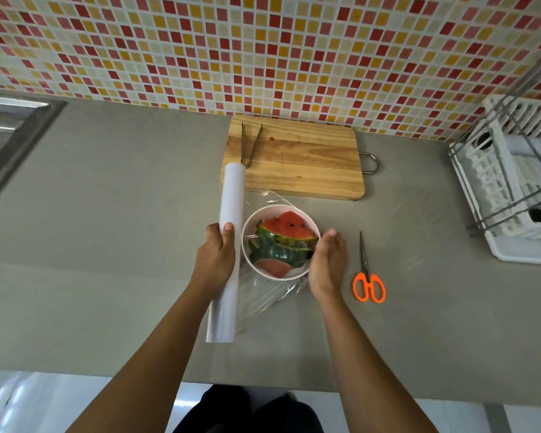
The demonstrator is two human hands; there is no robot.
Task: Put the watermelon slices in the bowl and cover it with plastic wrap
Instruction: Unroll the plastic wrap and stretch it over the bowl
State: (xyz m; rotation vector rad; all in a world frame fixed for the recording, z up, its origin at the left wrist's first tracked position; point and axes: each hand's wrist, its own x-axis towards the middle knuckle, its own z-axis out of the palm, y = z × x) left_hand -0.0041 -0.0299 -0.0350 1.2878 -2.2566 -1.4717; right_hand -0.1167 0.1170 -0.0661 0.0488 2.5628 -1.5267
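A white bowl [254,222] stands on the grey counter and holds several watermelon slices [286,237] with red flesh and green rind. A clear sheet of plastic wrap [264,296] runs from the roll across the bowl and shows past its far and near sides. My left hand [216,256] grips the long white roll of plastic wrap [229,210] just left of the bowl. My right hand [327,264] rests flat against the bowl's right side, fingers straight, pressing on the film there.
A wooden cutting board [300,160] with metal tongs [250,143] on it lies behind the bowl. Orange-handled scissors [368,276] lie to the right. A white dish rack [519,189] stands at far right, a steel sink [10,135] at far left. The counter's front edge is near me.
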